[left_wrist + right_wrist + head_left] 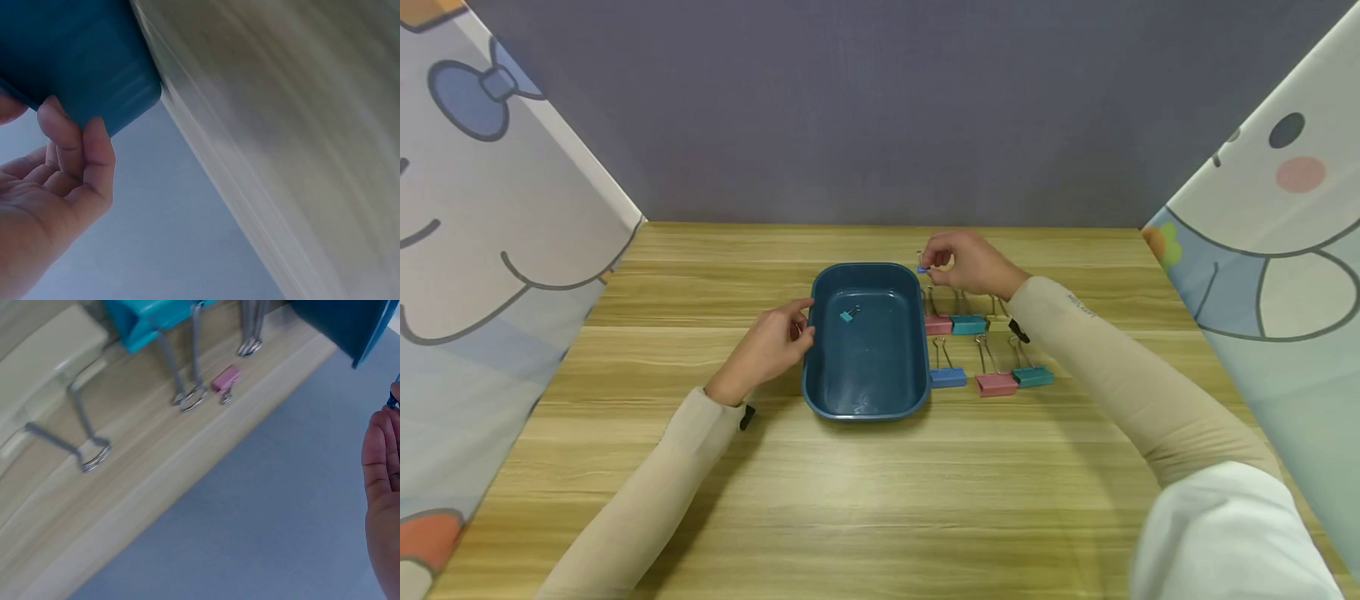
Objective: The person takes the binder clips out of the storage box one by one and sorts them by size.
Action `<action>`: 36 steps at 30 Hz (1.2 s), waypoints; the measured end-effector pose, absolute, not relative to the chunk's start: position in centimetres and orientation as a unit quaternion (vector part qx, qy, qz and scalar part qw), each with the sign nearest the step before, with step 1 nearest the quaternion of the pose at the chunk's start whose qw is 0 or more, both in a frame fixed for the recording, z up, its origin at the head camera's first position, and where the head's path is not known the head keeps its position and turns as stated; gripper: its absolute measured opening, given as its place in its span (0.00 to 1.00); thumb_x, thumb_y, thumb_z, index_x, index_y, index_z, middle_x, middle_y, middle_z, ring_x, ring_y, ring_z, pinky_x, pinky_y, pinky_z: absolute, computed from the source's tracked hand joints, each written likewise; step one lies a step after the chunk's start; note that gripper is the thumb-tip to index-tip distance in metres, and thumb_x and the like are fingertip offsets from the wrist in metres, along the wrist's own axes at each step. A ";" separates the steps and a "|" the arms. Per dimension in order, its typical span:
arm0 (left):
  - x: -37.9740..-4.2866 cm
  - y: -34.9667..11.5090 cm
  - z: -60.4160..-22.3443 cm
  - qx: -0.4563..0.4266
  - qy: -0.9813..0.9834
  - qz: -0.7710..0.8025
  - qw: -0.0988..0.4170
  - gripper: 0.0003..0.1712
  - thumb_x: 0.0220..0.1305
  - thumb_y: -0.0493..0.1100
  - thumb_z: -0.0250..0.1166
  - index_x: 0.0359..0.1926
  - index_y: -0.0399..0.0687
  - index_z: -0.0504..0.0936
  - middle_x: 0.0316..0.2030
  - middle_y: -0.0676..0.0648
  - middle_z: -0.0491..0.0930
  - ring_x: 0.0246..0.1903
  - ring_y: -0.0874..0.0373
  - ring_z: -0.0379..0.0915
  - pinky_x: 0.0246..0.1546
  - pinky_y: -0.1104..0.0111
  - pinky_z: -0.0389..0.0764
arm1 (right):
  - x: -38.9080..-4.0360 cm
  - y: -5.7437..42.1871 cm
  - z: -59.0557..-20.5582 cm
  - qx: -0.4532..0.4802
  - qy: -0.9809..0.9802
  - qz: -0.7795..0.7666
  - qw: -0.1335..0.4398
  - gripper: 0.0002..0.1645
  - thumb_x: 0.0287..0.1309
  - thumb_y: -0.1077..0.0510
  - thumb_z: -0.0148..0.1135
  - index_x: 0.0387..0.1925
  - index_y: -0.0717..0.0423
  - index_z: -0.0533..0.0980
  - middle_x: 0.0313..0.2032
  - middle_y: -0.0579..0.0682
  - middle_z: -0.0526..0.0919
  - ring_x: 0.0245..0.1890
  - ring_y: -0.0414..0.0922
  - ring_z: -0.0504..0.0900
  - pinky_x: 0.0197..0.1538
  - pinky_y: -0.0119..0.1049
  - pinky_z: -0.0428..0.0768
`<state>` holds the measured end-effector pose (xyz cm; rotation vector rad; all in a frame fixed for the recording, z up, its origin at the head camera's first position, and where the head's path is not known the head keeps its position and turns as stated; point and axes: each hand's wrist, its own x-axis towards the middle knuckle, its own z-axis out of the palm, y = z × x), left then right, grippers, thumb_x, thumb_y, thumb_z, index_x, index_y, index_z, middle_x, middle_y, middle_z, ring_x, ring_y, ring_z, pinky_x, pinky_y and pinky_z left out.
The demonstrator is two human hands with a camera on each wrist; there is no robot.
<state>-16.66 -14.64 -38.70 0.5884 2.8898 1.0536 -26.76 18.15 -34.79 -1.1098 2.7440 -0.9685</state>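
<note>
A dark blue tray (865, 415) stands on the table, with a small teal binder clip (848, 316) lying inside. At its left rim, my left hand (769, 342) holds the edge, curled fingers against the outer wall in the left wrist view. My right hand (967, 262) pinches a small blue binder clip (922, 270) just beyond the tray's far right corner. Below that hand, a row holds a pink binder clip (937, 325), a teal one (968, 325) and a yellow one (997, 323), partly covered by the hand and sleeve.
Nearer me lie a large blue binder clip (948, 377), a pink one (996, 384) and a green one (1033, 377). A tiny pink clip (225, 379) shows in the right wrist view. Behind the table (850, 500) rises a grey panel (880, 117).
</note>
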 end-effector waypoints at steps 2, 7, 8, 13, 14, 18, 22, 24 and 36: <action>-16.6 -14.6 -38.7 0.188 0.923 0.336 0.004 0.27 0.62 0.36 0.59 0.61 0.31 0.68 0.30 0.48 0.75 0.26 0.57 0.70 0.26 0.66 0.74 | -26.8 18.6 -34.9 -0.338 0.888 -0.310 0.016 0.07 0.52 0.67 0.65 0.33 0.53 0.80 0.36 0.45 0.79 0.34 0.45 0.75 0.41 0.43 0.75; -16.6 -14.7 -38.6 0.189 0.923 0.336 0.003 0.27 0.61 0.35 0.59 0.61 0.30 0.68 0.30 0.48 0.76 0.26 0.57 0.70 0.27 0.66 0.73 | -27.4 19.9 -35.4 -0.298 0.906 -0.299 0.022 0.06 0.54 0.65 0.65 0.35 0.56 0.80 0.36 0.46 0.78 0.34 0.43 0.74 0.41 0.40 0.74; -16.6 -14.7 -38.6 0.189 0.923 0.336 0.003 0.27 0.61 0.36 0.59 0.61 0.30 0.68 0.30 0.48 0.76 0.26 0.57 0.70 0.27 0.66 0.73 | -27.5 20.2 -35.5 -0.294 0.908 -0.299 0.022 0.06 0.54 0.65 0.65 0.35 0.57 0.80 0.36 0.46 0.78 0.34 0.43 0.74 0.41 0.40 0.74; -16.6 -14.7 -38.6 0.189 0.923 0.335 0.002 0.27 0.61 0.36 0.59 0.61 0.31 0.68 0.30 0.48 0.76 0.26 0.57 0.70 0.27 0.66 0.73 | -28.1 21.2 -36.1 -0.277 0.911 -0.303 0.024 0.06 0.54 0.65 0.65 0.35 0.56 0.81 0.37 0.47 0.79 0.34 0.44 0.75 0.41 0.40 0.74; -16.6 -14.7 -38.6 0.190 0.923 0.335 0.001 0.27 0.61 0.36 0.59 0.61 0.30 0.68 0.30 0.48 0.76 0.26 0.57 0.70 0.27 0.66 0.73 | -28.2 21.4 -36.2 -0.274 0.912 -0.304 0.024 0.06 0.54 0.66 0.65 0.35 0.56 0.81 0.37 0.47 0.79 0.34 0.44 0.75 0.41 0.40 0.74; -16.6 -14.8 -38.6 0.192 0.923 0.333 -0.001 0.27 0.61 0.36 0.59 0.61 0.30 0.68 0.30 0.48 0.76 0.26 0.57 0.70 0.27 0.66 0.73 | -28.5 22.0 -36.7 -0.265 0.914 -0.306 0.024 0.06 0.53 0.67 0.65 0.34 0.57 0.81 0.37 0.49 0.79 0.34 0.45 0.75 0.41 0.42 0.75; -16.6 -14.8 -38.6 0.191 0.924 0.332 -0.001 0.27 0.61 0.36 0.59 0.61 0.31 0.68 0.30 0.48 0.76 0.26 0.57 0.70 0.27 0.66 0.73 | -29.0 22.6 -37.4 -0.261 0.915 -0.307 0.024 0.05 0.53 0.68 0.65 0.34 0.62 0.81 0.37 0.52 0.79 0.34 0.48 0.76 0.41 0.44 0.76; -16.6 -14.8 -38.6 0.190 0.924 0.332 -0.001 0.27 0.61 0.36 0.59 0.61 0.31 0.68 0.30 0.48 0.75 0.26 0.57 0.70 0.27 0.66 0.73 | -29.3 23.0 -37.8 -0.250 0.918 -0.306 0.028 0.05 0.52 0.69 0.65 0.33 0.61 0.81 0.36 0.52 0.79 0.34 0.48 0.76 0.40 0.44 0.76; -16.4 -14.9 -38.8 0.188 0.923 0.335 0.003 0.27 0.61 0.36 0.59 0.61 0.31 0.68 0.29 0.48 0.75 0.26 0.57 0.70 0.26 0.66 0.73 | -29.8 24.0 -39.8 -0.186 0.934 -0.294 0.082 0.05 0.54 0.67 0.65 0.33 0.57 0.80 0.35 0.51 0.80 0.34 0.47 0.77 0.40 0.43 0.76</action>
